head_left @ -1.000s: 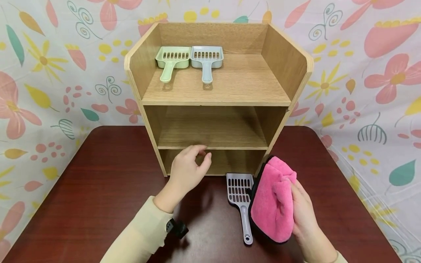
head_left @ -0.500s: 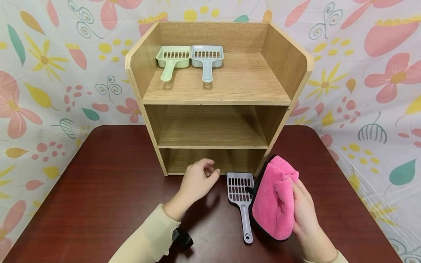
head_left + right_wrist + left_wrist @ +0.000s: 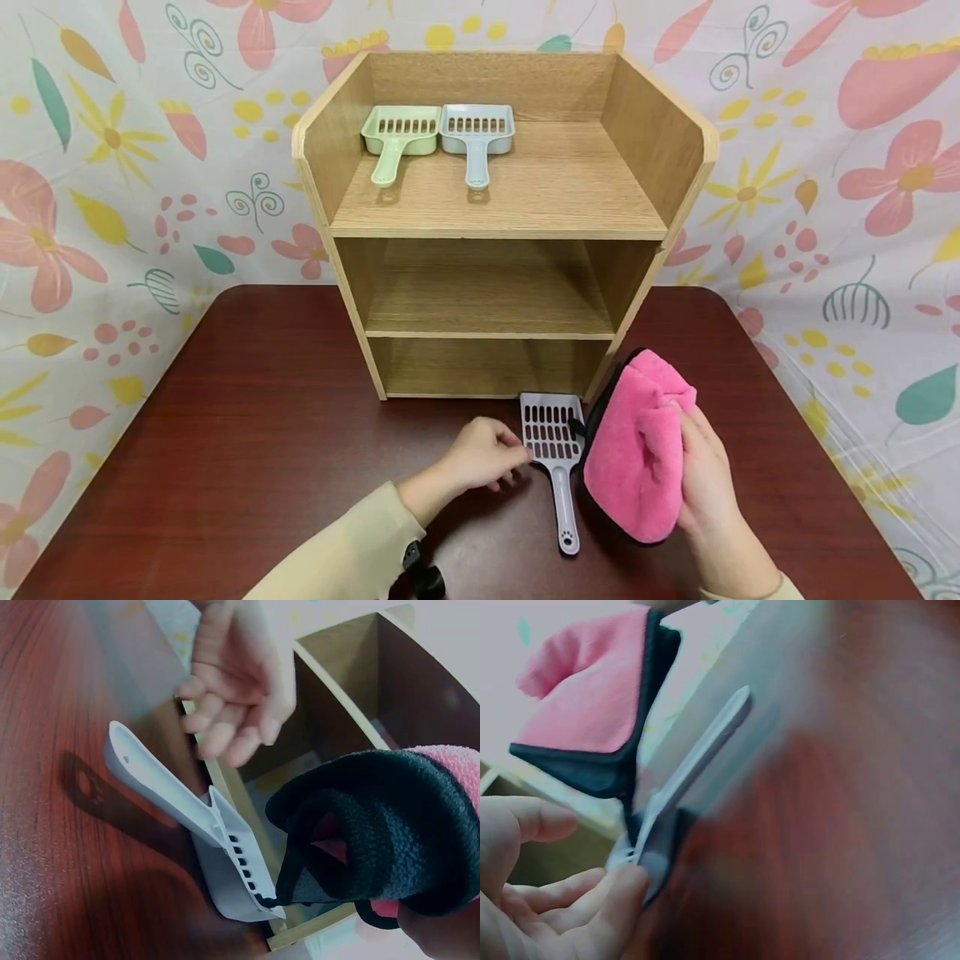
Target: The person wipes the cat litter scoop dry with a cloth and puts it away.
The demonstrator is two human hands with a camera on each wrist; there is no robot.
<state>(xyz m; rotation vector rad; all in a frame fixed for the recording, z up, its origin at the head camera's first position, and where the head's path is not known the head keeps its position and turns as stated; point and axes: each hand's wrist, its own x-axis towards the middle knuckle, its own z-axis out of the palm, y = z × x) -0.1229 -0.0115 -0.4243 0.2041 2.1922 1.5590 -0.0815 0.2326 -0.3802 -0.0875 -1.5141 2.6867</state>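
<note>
A lavender-grey slotted litter scoop [image 3: 563,504] lies on the table with its head against the shelf's foot and its handle toward me. My left hand [image 3: 482,457] hovers at the left side of the scoop's head, fingers loosely bent and gripping nothing. In the right wrist view this left hand [image 3: 241,690] shows its palm, apart from the scoop. My right hand [image 3: 705,475] grips a folded pink cloth [image 3: 630,458] with black edging, just right of the scoop. A dark loop on the cloth [image 3: 345,825] reaches the rim of the scoop's head.
A wooden shelf unit [image 3: 498,233] stands at the back of the dark red table [image 3: 255,433]. On its top level, a green litter scoop [image 3: 392,158] and a blue litter scoop [image 3: 477,158] sit side by side at the left. Patterned fabric [image 3: 150,208] hangs behind.
My left hand has come down and right from in front of the lower shelves to the scoop's head. The right hand, still holding the cloth, has shifted slightly right.
</note>
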